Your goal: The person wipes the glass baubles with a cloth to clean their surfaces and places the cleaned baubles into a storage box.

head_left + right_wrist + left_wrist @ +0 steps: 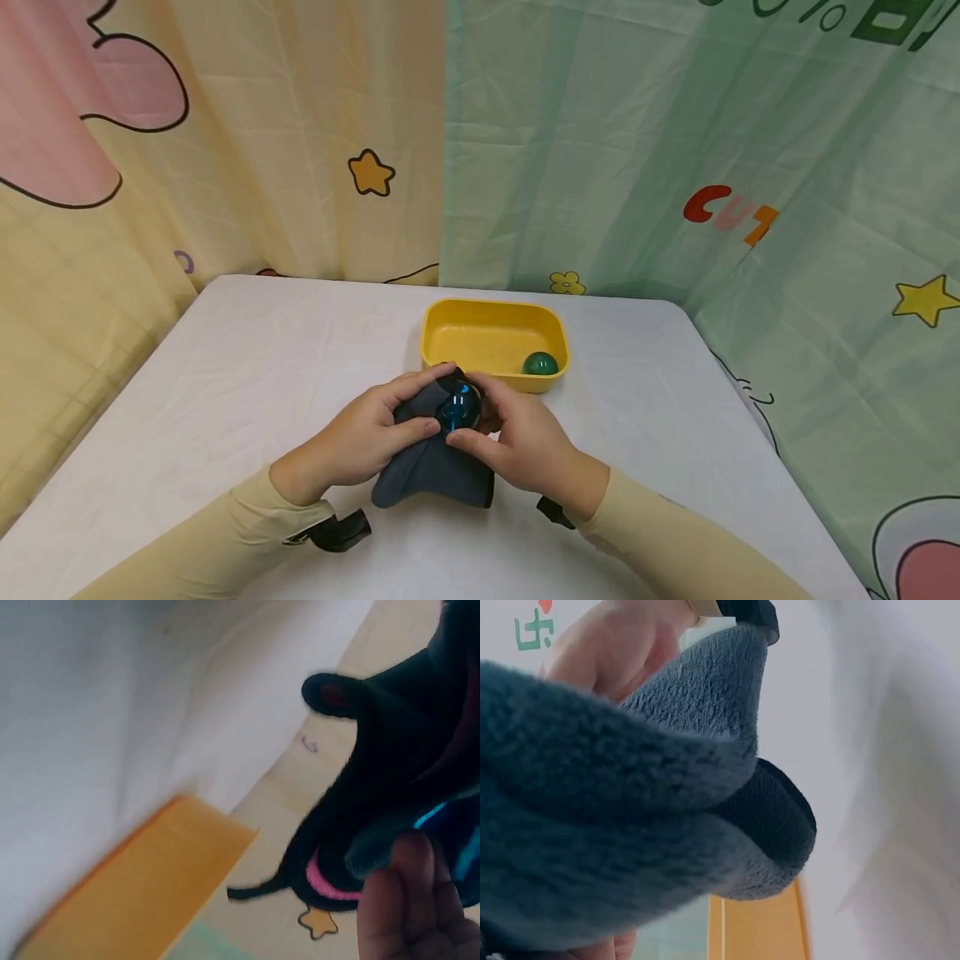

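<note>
A shiny dark blue ball is held between both hands in front of the yellow container. My left hand grips a grey-blue cloth against the ball's left side, its thumb at the ball's lower edge. From the right, my right hand holds the ball with curled fingers, the thumb lying at its lower front. Part of the cloth hangs below the hands. In the left wrist view the folded cloth covers most of the hand. Fingertips of the right hand touch the ball beside the cloth in the right wrist view.
Just beyond the hands stands a yellow container with a green ball in its right front corner. A white cloth covers the table. Printed curtains hang behind and beside it.
</note>
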